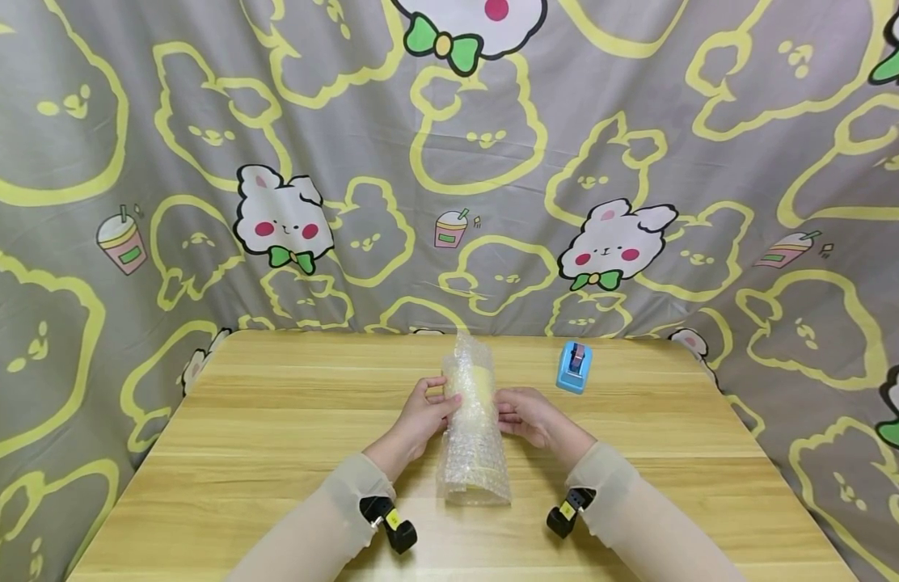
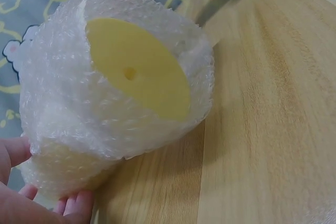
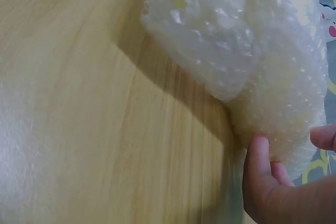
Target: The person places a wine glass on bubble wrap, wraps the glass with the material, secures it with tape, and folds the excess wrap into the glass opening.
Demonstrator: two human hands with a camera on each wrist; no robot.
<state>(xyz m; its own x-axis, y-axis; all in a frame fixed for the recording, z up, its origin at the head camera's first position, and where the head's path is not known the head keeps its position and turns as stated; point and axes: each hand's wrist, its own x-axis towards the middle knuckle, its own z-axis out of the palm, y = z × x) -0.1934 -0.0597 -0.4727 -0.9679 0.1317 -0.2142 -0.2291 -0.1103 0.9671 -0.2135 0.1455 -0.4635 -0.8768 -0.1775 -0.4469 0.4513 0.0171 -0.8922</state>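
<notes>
A long bundle of clear bubble wrap (image 1: 473, 440) lies lengthwise on the table, with a yellow object (image 2: 139, 69) rolled inside it. Through the wrap's near end, a flat round yellow face with a small dimple at its middle shows in the left wrist view. My left hand (image 1: 420, 416) grips the bundle's left side, thumb on top and fingers at the side. From the right, my right hand (image 1: 533, 416) holds the opposite side at about the same height, its fingertips against the wrap. The yellow object's full shape is hidden by the plastic.
On the table's far right part stands a blue tape dispenser (image 1: 575, 368), beyond my right hand. The wooden table (image 1: 275, 428) ends at a grey curtain (image 1: 377, 145) with yellow outlines and white rabbit prints. A black wrist camera is strapped to each sleeve.
</notes>
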